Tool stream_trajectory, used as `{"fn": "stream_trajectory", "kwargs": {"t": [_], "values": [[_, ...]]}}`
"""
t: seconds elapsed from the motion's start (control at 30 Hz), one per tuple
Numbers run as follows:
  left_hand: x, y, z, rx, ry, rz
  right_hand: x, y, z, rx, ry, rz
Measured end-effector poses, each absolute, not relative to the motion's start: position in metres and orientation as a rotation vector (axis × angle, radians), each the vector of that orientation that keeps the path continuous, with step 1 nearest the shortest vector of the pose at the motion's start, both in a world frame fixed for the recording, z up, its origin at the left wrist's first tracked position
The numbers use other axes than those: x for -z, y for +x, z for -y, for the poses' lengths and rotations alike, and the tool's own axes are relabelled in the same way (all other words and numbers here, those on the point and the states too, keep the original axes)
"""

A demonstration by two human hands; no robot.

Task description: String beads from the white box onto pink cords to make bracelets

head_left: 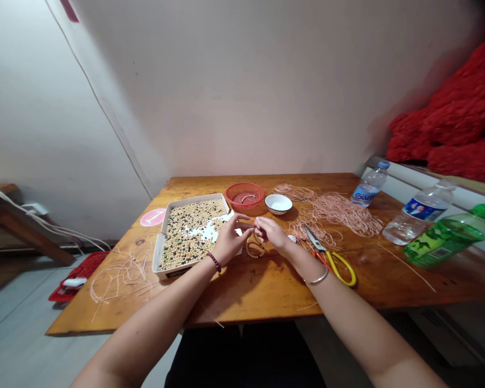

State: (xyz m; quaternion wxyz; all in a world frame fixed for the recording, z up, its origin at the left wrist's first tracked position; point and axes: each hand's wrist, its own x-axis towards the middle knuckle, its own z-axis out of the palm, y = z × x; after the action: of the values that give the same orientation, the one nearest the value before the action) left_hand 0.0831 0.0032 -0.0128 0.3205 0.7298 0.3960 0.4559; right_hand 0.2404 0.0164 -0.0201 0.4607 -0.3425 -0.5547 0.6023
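Note:
A small beaded bracelet (255,252) hangs in a loop beneath my two hands, above the front middle of the table. My left hand (231,237) reaches in from the left, thumb and fingers closed at the top of the loop. My right hand (270,231) meets it there, its fingers curled and pressed together on the bracelet's end. The cord between the fingertips is too fine to make out. Just left of my left hand is a white tray (158,253) of loose beads, mostly tan with black and green ones.
Behind my hands stand a red basket (244,185) holding a beaded strand and a white bowl (278,203). Pink cords (339,213) lie in a heap at right, near yellow-handled scissors (332,261). Several bottles (418,210) line the right edge. More loose cord (119,277) lies left.

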Motion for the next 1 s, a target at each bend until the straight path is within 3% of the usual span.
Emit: {"fn": "stream_trajectory", "kwargs": {"t": [1.0], "values": [[0.0149, 0.0833, -0.0034, -1.199, 1.966, -1.055, 0.0206, 0.2393, -0.0168, -1.499, -0.819, 1.355]]}}
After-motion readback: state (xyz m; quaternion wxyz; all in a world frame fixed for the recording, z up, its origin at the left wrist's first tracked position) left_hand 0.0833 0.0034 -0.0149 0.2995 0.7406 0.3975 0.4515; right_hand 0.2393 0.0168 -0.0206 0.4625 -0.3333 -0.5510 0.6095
